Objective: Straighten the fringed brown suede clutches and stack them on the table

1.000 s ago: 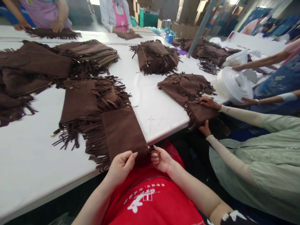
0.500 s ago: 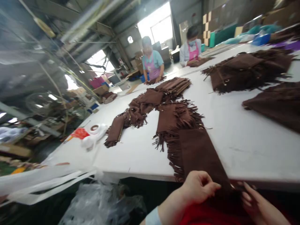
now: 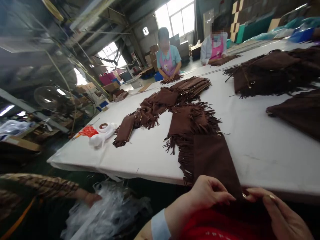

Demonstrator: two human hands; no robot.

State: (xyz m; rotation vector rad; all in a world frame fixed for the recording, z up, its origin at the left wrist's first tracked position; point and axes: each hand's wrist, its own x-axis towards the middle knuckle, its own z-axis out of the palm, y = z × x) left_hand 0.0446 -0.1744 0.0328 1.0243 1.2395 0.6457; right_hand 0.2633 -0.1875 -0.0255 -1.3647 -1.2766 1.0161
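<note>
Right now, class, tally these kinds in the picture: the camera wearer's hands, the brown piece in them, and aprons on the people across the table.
Hands: 2 (left hand, right hand)
Held brown piece: 1
Aprons: 2 (purple apron, pink apron)
Total: 5

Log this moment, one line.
left hand: pinching brown piece, near edge | right hand: at metal fitting, near corner | brown piece: overhangs table edge

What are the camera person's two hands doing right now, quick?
Left hand: closed, pinching the brown fringed bag by its edge.
Right hand: at the metal fitting on the bag's corner; grip can't be told.
</note>
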